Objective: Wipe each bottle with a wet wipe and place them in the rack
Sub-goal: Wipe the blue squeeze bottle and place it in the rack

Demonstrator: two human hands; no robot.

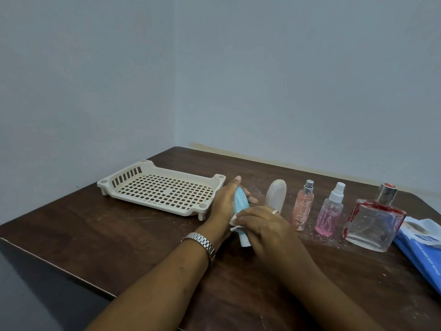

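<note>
My left hand (223, 204) grips a light blue bottle (240, 203), tilted, with its white end (245, 242) pointing toward me. My right hand (265, 229) presses a white wet wipe (234, 222) against the bottle's lower part. The cream plastic rack (133, 174) sits just left of my hands with nothing in it. To the right stand a whitish oval bottle (276, 193), a peach spray bottle (302, 206), a pink spray bottle (330, 215) and a square clear bottle with red marks (374, 223).
A blue wet-wipe pack (422, 249) lies at the table's right edge, its flap open. The dark wooden table (143, 235) has its left edge running diagonally near my left forearm. Walls close off the far side. White specks dust the table around the bottles.
</note>
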